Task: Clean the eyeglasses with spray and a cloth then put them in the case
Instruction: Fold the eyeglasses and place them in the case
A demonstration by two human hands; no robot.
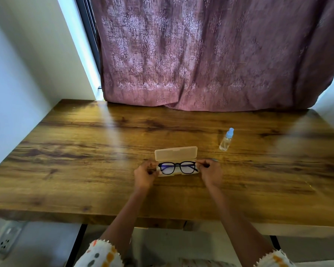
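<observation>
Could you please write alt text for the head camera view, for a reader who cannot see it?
Two hands, left and right, hold black-framed eyeglasses by their ends over an open pale case on a wooden table. A small spray bottle stands upright further back on the right, before a mauve curtain.

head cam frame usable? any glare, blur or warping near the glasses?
Head view: wide-angle warping bends the table edges; pale glare streaks cross the wood left of the case and at far right. Slight softness on both hands; the eyeglasses stay legible, and the spray bottle is mildly soft.

Glossy wood-grain table (85,160); translucent plastic case (175,153); patterned cloth curtain (201,54).
</observation>
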